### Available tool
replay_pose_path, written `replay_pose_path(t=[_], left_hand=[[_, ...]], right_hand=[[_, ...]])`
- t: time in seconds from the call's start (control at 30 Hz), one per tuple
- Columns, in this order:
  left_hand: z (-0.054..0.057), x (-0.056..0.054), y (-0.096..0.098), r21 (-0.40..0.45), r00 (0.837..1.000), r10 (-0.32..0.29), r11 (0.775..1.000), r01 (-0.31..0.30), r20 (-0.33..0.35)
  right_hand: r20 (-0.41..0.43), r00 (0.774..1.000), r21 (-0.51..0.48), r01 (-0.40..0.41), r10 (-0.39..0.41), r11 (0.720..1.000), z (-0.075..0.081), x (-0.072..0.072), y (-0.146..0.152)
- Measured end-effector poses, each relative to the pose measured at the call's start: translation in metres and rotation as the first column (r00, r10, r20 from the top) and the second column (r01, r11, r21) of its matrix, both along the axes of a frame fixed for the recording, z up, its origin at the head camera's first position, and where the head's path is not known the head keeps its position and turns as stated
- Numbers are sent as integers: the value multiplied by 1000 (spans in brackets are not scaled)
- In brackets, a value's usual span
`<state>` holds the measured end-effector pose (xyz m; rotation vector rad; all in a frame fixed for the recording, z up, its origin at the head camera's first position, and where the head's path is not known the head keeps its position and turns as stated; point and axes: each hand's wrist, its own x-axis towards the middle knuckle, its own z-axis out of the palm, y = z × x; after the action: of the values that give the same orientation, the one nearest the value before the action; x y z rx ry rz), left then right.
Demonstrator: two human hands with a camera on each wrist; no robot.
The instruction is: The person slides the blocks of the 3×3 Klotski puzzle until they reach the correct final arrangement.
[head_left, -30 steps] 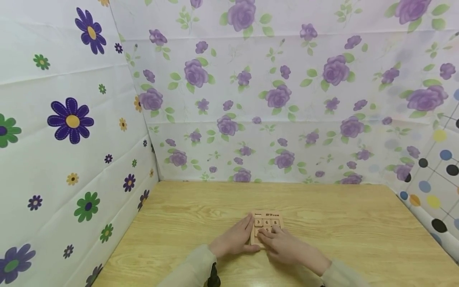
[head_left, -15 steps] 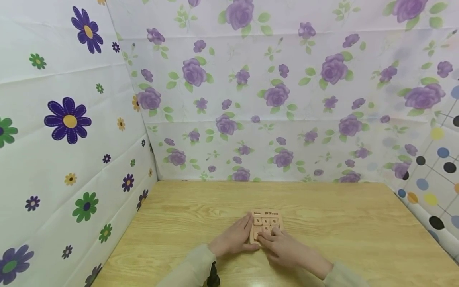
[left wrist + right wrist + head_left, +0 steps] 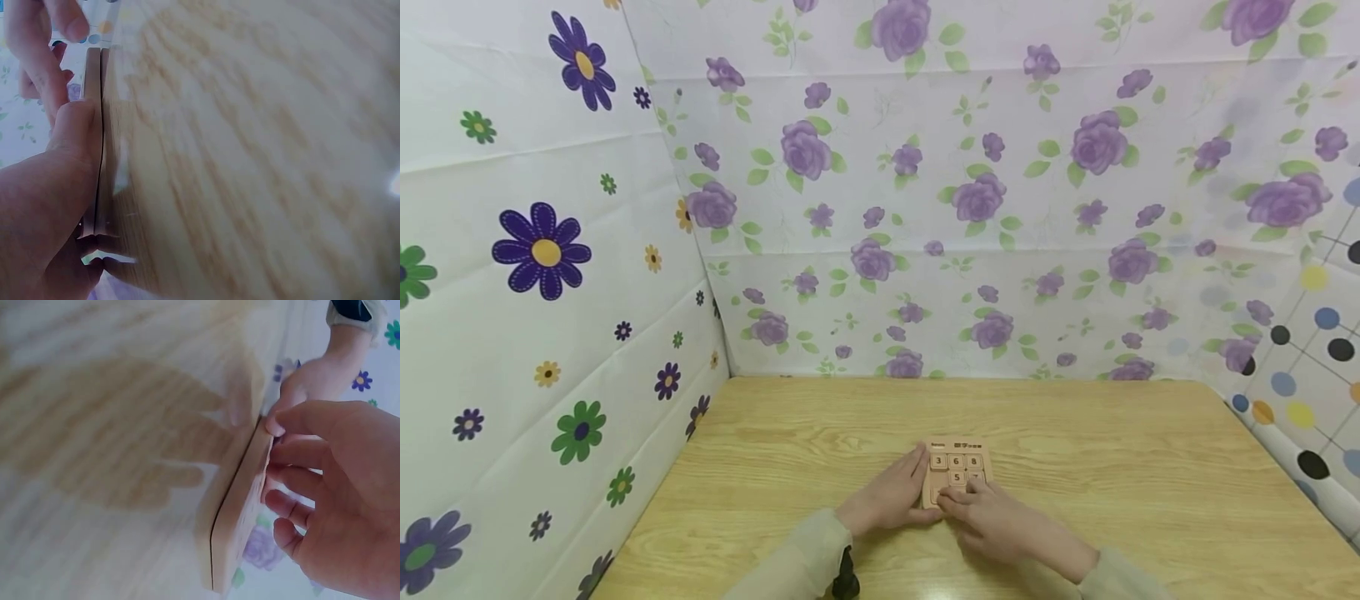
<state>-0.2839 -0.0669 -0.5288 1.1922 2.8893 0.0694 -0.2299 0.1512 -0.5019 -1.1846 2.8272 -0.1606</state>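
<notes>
A wooden sliding number puzzle [image 3: 957, 446] lies flat on the table, its top row reading 3, 6, 8. In the row below I see 5 and a partly covered 7, with a gap left of the 5. My left hand [image 3: 887, 497] holds the puzzle at its near left corner, fingers along the left edge and thumb at the near edge. My right hand [image 3: 1000, 521] reaches over the near right part, its fingertips on the lower tiles, which it mostly hides. In the right wrist view its fingers bend loosely over the board [image 3: 240, 500].
The wood-grain table [image 3: 805, 425] stretches around the puzzle on all sides. Flower-printed cloth [image 3: 850, 325] stands behind it, with a daisy-print cloth [image 3: 595, 358] on the left and a dotted cloth [image 3: 1292, 358] on the right. A black item [image 3: 846, 575] sits at my left cuff.
A tile in the left column has slid towards me under my right fingertips, opening the gap beside the 5. More of the 7 shows now. My left hand stays in place.
</notes>
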Motion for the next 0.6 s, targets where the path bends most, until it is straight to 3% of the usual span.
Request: replay_pose_path(t=[0.33, 0.6], left_hand=[[0, -1, 0, -15, 1000, 1, 1000, -1, 15], [0, 0, 0, -3, 1000, 1, 1000, -1, 8]], right_hand=[[48, 996, -53, 77, -75, 996, 6, -19, 0], [-25, 997, -57, 75, -76, 996, 3, -29, -5]])
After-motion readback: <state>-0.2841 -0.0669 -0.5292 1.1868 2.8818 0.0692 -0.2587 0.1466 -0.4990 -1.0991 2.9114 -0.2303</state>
